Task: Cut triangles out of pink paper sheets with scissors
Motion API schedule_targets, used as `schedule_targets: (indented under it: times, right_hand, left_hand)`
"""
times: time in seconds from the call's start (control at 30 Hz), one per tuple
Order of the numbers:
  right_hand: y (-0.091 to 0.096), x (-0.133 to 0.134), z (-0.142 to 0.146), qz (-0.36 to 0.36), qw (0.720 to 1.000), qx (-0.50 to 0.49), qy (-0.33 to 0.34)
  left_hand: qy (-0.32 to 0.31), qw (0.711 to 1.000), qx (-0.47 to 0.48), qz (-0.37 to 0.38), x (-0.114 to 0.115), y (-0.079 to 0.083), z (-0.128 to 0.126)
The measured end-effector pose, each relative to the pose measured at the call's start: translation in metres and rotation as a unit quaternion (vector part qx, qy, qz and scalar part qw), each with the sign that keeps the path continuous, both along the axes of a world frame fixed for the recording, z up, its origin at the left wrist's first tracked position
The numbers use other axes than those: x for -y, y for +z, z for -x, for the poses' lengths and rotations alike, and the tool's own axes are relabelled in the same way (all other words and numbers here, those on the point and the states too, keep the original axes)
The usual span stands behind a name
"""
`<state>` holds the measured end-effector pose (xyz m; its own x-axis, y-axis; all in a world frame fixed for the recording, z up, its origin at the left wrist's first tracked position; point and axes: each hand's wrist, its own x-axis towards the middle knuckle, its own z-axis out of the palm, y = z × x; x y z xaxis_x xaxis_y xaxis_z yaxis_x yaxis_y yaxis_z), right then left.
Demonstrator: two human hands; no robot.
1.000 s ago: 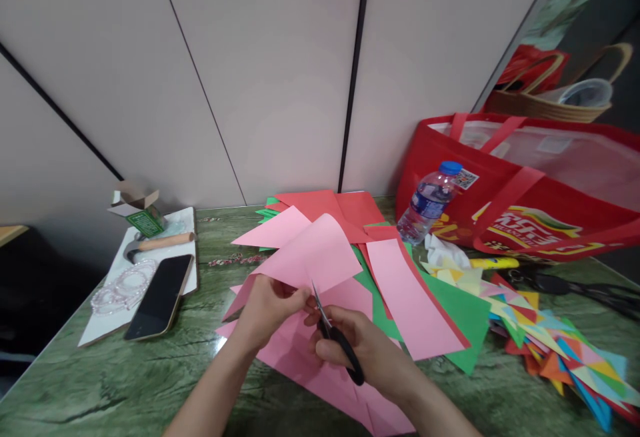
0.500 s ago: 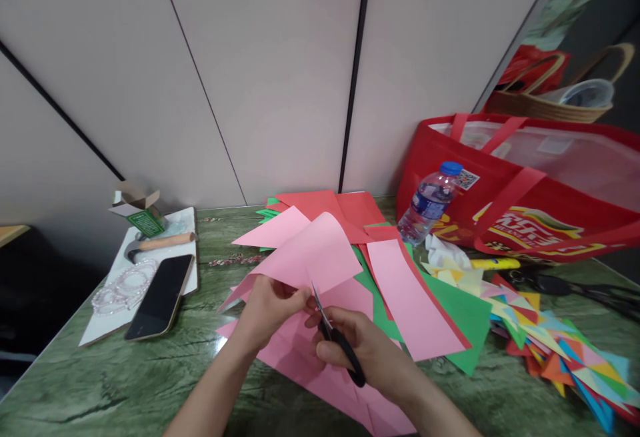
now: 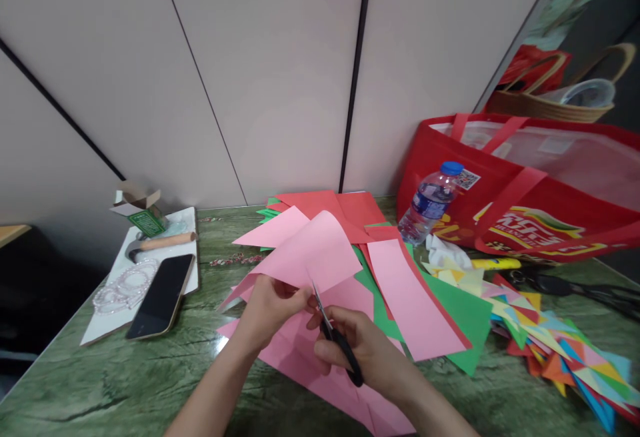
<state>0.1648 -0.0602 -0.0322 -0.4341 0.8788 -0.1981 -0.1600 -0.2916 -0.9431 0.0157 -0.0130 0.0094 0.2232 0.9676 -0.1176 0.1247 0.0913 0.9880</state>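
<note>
My left hand [image 3: 270, 310] pinches the near edge of a pink paper sheet [image 3: 315, 250] that lifts off the table. My right hand [image 3: 360, 350] grips black-handled scissors [image 3: 335, 333], whose blades point up into the sheet's edge right beside my left fingers. Under both hands lie more pink sheets [image 3: 325, 377]. A pink strip [image 3: 410, 297] rests on green paper [image 3: 465, 323] to the right.
Red sheets [image 3: 325, 203] lie at the back of the green marble table [image 3: 100, 383]. Left: a phone [image 3: 160, 297], beads, a hammer and a small box on a white board. Right: a water bottle [image 3: 430, 202], a red bag [image 3: 525, 183], a pile of coloured paper triangles [image 3: 560, 350].
The pink sheet has risen very slightly and the scissors have crept a little further into its edge. Both hands stay almost where they were.
</note>
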Motion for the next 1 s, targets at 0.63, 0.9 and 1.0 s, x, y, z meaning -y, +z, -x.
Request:
schedule_targets:
  times: [0.63, 0.9, 1.0]
  right_hand:
    - [-0.0046, 0.0036, 0.0021, -0.020, 1.000, 0.016, -0.011]
    - [-0.0051, 0.0027, 0.0031, -0.019, 0.999, 0.027, -0.019]
    - [-0.0076, 0.0033, 0.0039, -0.021, 0.999, 0.024, -0.020]
  left_hand:
    - [0.000, 1.000, 0.006, -0.003, 0.0009, 0.0040, -0.0009]
    - [0.002, 1.000, 0.022, -0.001, 0.0004, 0.0019, 0.0000]
    - [-0.001, 1.000, 0.025, 0.002, 0.0003, 0.0021, -0.0002]
